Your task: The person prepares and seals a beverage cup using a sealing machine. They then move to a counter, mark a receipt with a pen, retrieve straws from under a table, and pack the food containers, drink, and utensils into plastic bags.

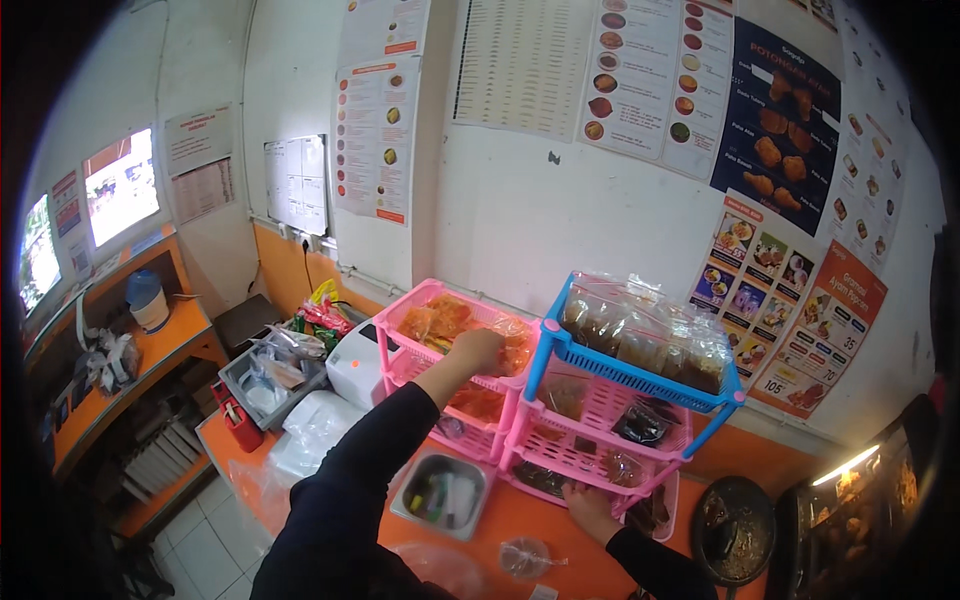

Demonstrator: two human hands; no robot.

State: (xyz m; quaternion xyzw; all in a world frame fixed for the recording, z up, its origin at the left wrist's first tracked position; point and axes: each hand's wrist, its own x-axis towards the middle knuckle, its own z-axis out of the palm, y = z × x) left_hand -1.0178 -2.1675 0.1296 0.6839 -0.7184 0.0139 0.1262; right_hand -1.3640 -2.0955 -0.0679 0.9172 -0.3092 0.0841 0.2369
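Left hand point(478, 352) reaches among orange bags point(437, 318) in the upper basket point(400, 344), right hand point(592, 508) at the pink rack's point(565, 457) lowest tier (finger closure on both undeterminable); bags are best drawn singly, straight up, without snagging plastic.

The blue basket point(645, 375) in front of you looks like smooth, faintly glossy moulded plastic, and the sauce bags point(640, 340) in it are shiny, crinkled clear film. Under it, your pink tiers point(600, 412) look like similar smooth plastic, as does the pink rack point(512, 382) to its left. Down and left of it, the rectangular tray point(430, 528) is smooth grey metal. Your sleeves point(340, 480) below it are matt cloth; the tabletop point(510, 505) looks smooth and satiny. Above it, the chicken-cuts poster point(775, 120) looks like smooth printed paper.
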